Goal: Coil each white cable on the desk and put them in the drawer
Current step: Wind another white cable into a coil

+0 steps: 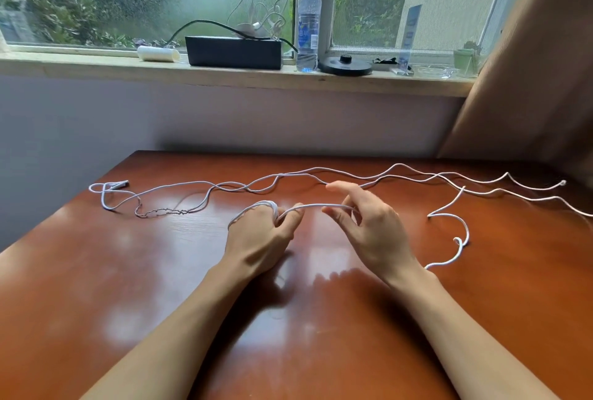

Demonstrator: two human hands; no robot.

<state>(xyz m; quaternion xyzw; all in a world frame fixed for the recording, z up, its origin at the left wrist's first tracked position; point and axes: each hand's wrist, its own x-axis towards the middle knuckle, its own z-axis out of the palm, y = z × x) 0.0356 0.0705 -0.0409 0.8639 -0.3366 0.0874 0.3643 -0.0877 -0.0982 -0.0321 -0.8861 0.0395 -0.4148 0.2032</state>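
**Left hand** (260, 233), centre of frame: my fingers are curled, with several turns of the white cable (313, 206) wound round them.

**Right hand** (369, 226), just beside it: my thumb and lower fingers pinch the same cable, and the index finger is stretched out above. A short taut span joins the two hands. The slack tail leaves my right wrist in loose bends at the right of the frame, lying on the counter (128, 271).

**Beyond the hands:** long white strands (353, 175) cross the counter from a plug end (118, 184) at centre left to the right edge.

**Upper frame:** a windowsill (96, 67) carries a black box (234, 51) and a water bottle (307, 27).
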